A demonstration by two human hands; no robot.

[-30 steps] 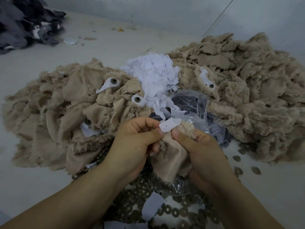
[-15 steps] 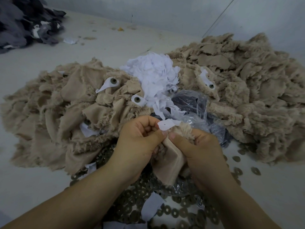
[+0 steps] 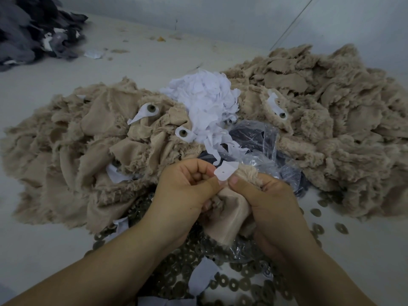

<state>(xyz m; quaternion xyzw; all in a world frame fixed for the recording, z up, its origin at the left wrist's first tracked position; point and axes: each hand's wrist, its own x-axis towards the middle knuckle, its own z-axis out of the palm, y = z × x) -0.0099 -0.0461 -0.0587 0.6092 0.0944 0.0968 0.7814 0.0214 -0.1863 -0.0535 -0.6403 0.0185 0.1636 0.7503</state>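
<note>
Fabric piece [image 3: 229, 215], sides hidden

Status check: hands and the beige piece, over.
Left hand, right hand both gripping beige plush piece. White patch on top at thumbs. Plastic bag behind, clear.

Right hand [image 3: 271, 202], fingers hidden behind tan plush piece [image 3: 227, 217]; dark fabric pile [image 3: 33, 29] cut off at upper-left edge.

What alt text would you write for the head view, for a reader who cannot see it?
The left hand and right hand grip a tan plush piece and pinch a white patch at its top. Behind lie tan plush heaps, white scraps and a plastic bag; brown washers litter the table.
</note>
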